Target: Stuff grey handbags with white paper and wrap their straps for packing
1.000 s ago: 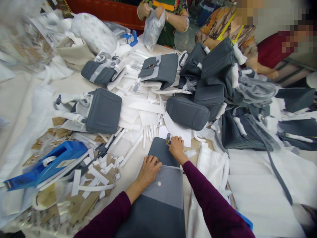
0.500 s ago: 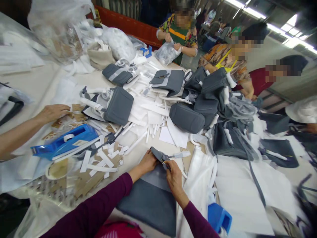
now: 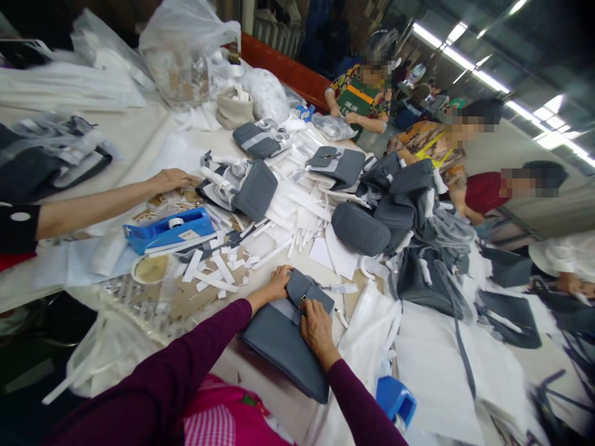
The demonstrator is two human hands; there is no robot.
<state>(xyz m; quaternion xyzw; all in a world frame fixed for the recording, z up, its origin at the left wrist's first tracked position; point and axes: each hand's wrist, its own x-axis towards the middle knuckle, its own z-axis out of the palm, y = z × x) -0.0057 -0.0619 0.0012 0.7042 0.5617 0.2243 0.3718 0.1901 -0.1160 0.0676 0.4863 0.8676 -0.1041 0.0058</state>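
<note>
Dark-grey, rectangular leather-look bag [image 3: 281, 350]: was at near side of cluttered cream surface [image 3: 134, 145].
Left hand [image 3: 279, 280]: gripped the bag's far-left edge.
Right hand [image 3: 318, 328]: fingers bent at small gold-coloured metal clasp [image 3: 303, 300]; grip was unclear.

On my feed, ceiling lights [image 3: 460, 59] glare white at upper right; I get a bright tabletop [image 3: 139, 139], dark lower-left corner and blurred right edge.
</note>
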